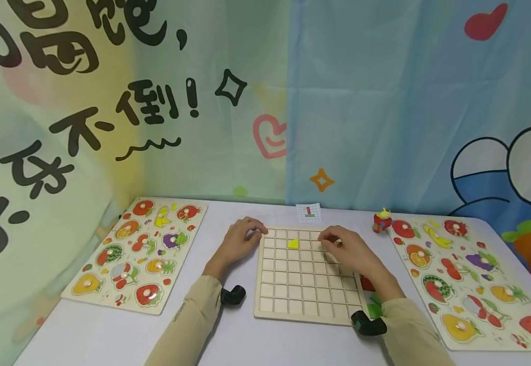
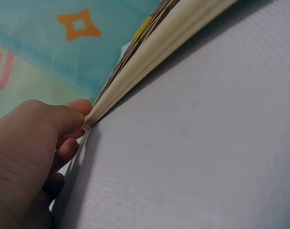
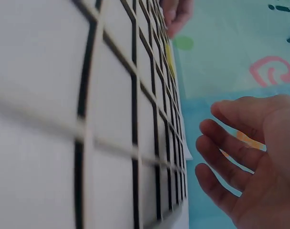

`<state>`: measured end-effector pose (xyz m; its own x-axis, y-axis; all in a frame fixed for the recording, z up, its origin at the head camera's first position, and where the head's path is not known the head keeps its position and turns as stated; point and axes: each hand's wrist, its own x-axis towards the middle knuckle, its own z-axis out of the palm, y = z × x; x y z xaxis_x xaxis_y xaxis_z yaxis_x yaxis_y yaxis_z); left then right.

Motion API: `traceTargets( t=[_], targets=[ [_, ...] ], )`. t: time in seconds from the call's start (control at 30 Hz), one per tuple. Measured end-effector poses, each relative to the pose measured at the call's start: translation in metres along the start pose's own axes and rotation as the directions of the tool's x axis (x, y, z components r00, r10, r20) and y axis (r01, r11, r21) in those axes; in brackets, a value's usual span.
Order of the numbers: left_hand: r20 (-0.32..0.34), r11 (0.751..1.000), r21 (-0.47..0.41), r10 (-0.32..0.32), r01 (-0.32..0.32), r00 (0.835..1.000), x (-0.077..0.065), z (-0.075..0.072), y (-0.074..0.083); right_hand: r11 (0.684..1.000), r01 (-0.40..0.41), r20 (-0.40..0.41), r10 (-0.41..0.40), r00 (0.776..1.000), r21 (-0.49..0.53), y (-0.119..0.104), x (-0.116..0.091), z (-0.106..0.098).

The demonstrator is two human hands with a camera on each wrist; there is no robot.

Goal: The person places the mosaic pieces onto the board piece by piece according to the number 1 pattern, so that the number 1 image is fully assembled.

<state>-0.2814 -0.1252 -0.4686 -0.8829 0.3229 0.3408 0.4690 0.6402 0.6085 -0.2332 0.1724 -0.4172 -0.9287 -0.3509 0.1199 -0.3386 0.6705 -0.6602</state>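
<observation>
A: ok, left grip [image 1: 237, 244] first, what's it got?

B: The board [image 1: 294, 292]. It's pinching the far left corner, thumb and fingertips right on the edge.

A: and the right grip [image 1: 349, 251]?

B: Nothing in it lol. Loose, bent fingers hanging over the board's far right part. Its wrist view shows the fingertips clear of the grid.

A: anything sitting on the board?

B: One yellow piece [image 1: 294, 244], second row from the far edge, between the two grips. The board itself lies flat on the white tabletop [image 1: 265, 345], squares all over it.

A: what's around it?

B: Just past the board's far edge there's a small card [image 1: 308, 213], gridded, with a red and green figure. Something red and green [image 1: 375, 307] is right beside the board's right edge, partly under the forearm, can't tell what it is. Little toy [image 1: 382, 221] beyond the board and off to its right, red with a yellow top.

A: and further out?

B: Fruit panels both sides: left panel [image 1: 114, 290] well apart from the board, right panel [image 1: 464, 290] past the forearm. Printed curtain [image 1: 352, 127] behind everything.
</observation>
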Motion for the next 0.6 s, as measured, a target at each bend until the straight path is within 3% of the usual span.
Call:
traceTargets(
  t=[0.33, 0.6],
  targets=[
    [0.012, 1.0, -0.013, -0.009, 0.009, 1.0, 0.0, 0.0, 0.0, 0.994, -0.026, -0.009, 0.026, 1.0, -0.103, 0.016, -0.03, -0.022],
    [0.009, 1.0, -0.005, -0.005, 0.005, 1.0, 0.001, 0.0, 0.002, 0.989, -0.053, -0.01, 0.052, 0.999, -0.14, 0.029, -0.041, -0.038]
  ],
)
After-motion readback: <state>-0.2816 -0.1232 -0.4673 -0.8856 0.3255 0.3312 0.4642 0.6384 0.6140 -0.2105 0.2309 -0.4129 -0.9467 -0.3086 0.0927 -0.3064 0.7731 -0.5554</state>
